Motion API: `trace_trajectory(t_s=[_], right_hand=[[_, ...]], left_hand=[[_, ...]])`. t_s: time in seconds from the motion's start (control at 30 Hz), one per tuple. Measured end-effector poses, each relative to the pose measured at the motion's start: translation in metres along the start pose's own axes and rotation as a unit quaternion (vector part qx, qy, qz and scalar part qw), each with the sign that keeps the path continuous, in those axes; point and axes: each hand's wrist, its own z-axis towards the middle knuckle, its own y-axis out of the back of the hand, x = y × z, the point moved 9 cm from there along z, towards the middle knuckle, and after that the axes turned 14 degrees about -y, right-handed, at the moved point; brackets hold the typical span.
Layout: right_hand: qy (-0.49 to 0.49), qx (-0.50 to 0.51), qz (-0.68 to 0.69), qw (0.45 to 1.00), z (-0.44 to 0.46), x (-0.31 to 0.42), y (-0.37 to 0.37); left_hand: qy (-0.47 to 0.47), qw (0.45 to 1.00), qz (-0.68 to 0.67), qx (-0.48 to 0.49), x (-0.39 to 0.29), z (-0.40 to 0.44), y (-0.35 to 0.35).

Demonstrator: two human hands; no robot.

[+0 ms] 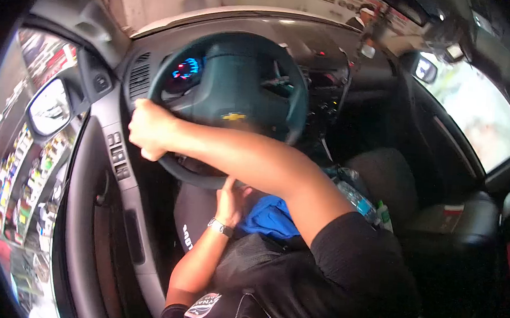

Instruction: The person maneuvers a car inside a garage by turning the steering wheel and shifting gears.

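A dark steering wheel with a gold bow-tie emblem fills the upper middle of the view. My right arm reaches across it, and my right hand is closed round the rim on the wheel's left side. Lower down, my left hand, with a metal watch on its wrist, grips the bottom of the rim; some of its fingers are hidden. Just right of that hand, a blue cloth lies bunched on my lap.
The driver's door with window switches is at left, with a side mirror outside. The instrument cluster glows blue. Right of me lie plastic bottles. Beyond the windscreen stands a person in a white cap.
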Motion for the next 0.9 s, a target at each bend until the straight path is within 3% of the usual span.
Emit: trace_trajectory(t_s=[0.2,0.8,0.9], right_hand=[[0.022,0.025,-0.051,0.998,-0.011,0.009,0.003],[0.040,0.012,-0.045,0.998,-0.010,0.011,-0.003],[0.053,0.012,-0.047,0.997,-0.011,0.014,-0.004]], left_hand=[[-0.027,0.998,0.027,0.042,0.007,0.008,0.000],[-0.003,0.999,0.037,-0.002,0.005,0.002,-0.016],[0.157,0.958,0.195,0.143,0.010,-0.023,-0.017]])
